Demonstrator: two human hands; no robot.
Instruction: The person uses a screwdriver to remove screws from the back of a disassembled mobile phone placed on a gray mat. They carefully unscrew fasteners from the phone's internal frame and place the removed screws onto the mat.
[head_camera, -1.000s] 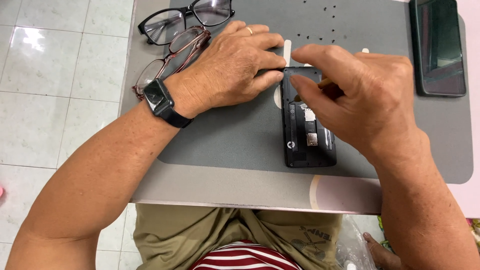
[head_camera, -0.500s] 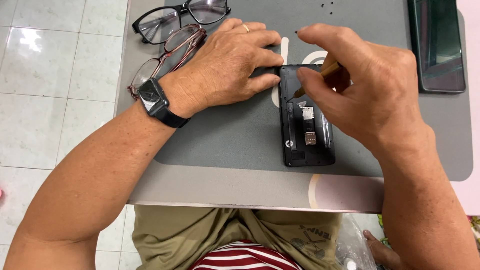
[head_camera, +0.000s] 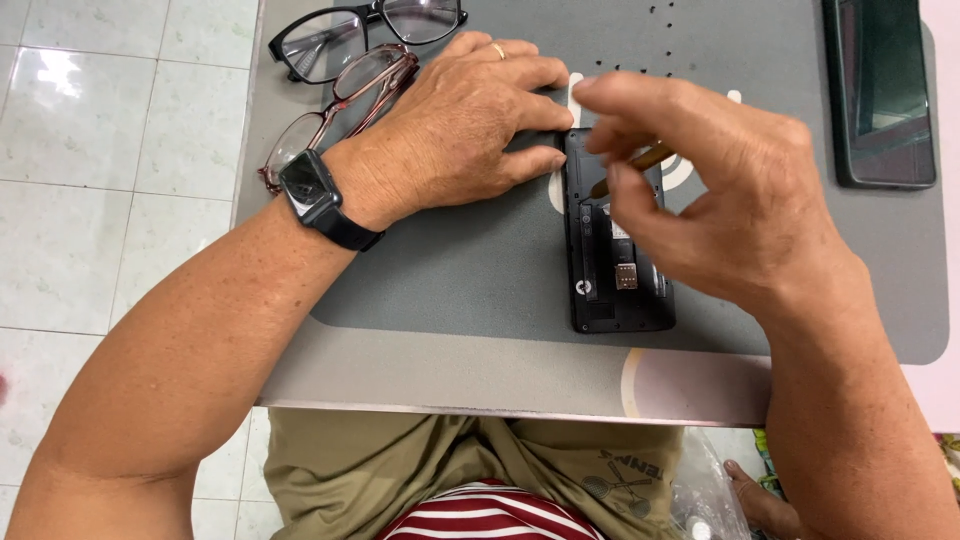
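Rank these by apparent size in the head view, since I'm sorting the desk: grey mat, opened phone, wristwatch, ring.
1. grey mat
2. opened phone
3. wristwatch
4. ring

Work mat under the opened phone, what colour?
Plain dark grey mat, seen in the head view; the phone is black.
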